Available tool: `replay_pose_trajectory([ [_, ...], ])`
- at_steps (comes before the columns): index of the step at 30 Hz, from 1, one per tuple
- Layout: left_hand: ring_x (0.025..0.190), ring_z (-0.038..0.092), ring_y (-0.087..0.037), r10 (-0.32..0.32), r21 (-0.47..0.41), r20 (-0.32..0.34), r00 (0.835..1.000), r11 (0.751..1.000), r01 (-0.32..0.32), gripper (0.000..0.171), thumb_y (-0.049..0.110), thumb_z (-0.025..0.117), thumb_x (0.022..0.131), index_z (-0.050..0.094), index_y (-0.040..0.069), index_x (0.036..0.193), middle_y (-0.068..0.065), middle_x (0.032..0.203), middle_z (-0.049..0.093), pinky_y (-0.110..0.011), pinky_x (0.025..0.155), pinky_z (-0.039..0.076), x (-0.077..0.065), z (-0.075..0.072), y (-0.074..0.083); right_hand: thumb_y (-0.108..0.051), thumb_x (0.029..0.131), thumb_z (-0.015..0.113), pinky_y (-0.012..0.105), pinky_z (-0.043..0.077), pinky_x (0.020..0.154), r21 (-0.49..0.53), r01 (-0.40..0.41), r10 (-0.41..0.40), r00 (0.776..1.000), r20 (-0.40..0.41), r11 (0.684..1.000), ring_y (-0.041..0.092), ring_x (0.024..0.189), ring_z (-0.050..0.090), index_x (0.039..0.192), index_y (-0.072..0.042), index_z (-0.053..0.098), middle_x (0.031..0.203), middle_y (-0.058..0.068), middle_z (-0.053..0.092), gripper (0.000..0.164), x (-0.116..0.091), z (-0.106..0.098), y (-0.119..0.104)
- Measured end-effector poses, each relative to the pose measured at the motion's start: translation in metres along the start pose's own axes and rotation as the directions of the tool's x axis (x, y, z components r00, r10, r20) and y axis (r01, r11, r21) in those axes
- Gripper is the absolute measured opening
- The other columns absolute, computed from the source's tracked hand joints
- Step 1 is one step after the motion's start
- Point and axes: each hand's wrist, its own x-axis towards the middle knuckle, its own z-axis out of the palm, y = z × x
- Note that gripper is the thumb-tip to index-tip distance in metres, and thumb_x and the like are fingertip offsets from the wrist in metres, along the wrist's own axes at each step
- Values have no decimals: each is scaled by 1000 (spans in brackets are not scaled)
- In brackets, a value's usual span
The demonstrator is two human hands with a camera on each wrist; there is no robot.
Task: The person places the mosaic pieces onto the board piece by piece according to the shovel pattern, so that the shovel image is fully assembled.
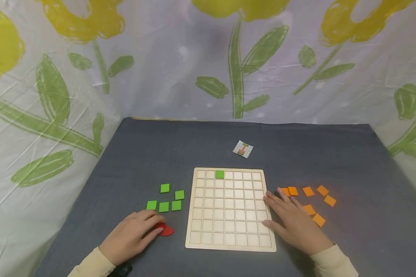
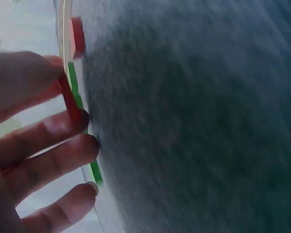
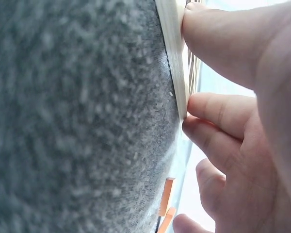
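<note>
My left hand [image 1: 133, 234] is at the left of the board, its thumb and fingers pinching a thin red piece [image 2: 70, 99]. Another red piece [image 2: 76, 38] lies on the cloth just beyond the thumb in the left wrist view. In the head view, red with a curved edge [image 1: 167, 231] shows beside the fingertips, partly covered by them. A pale wooden grid board [image 1: 230, 248] lies flat in the middle, with one green tile [image 1: 220, 174] in its top row, third square from the left. Fairly straight, my right hand's [image 1: 296, 223] fingers and thumb rest along the board's right edge.
Several loose green tiles [image 1: 164, 207] lie left of the board, just beyond my left hand. On the right, several orange tiles [image 1: 308, 191] are scattered, some near my right fingers. A small printed card [image 1: 243, 149] lies behind the board on the dark cloth [image 1: 180, 142].
</note>
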Motion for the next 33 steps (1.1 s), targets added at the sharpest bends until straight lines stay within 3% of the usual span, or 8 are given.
replay_pose_trajectory([
  [11,78,50,1,35,-20,-26,999,999,-35,23,19,80,77,68,28,95,16,92,56,-25,66,48,-3,-1,-10,-49,90,61,60,24,109,-7,1,-1,1000,-2,1000,34,142,27,142,-13,48,148,3,43,65,0,-1,0],
  [20,75,46,3,3,-45,59,998,999,0,21,26,78,80,68,29,98,16,91,54,-24,63,46,-1,-7,-11,-49,90,61,60,24,108,-4,4,-4,1000,-14,1000,35,142,27,142,-13,49,148,2,43,64,1,-2,-3],
  [27,71,48,3,26,-45,15,1000,999,-25,17,23,77,81,70,24,96,14,88,56,-24,62,46,18,-22,-14,-49,90,62,60,24,109,-6,-4,3,1000,-9,1000,35,143,26,141,-13,49,148,2,43,64,0,-2,-4],
  [33,73,58,-5,54,-71,-28,998,996,-56,20,15,77,81,70,18,100,7,92,61,-24,63,49,42,-22,-34,-48,90,62,60,24,109,-10,-6,6,1000,-8,1000,35,142,26,142,-13,49,148,2,43,64,0,-1,-2],
])
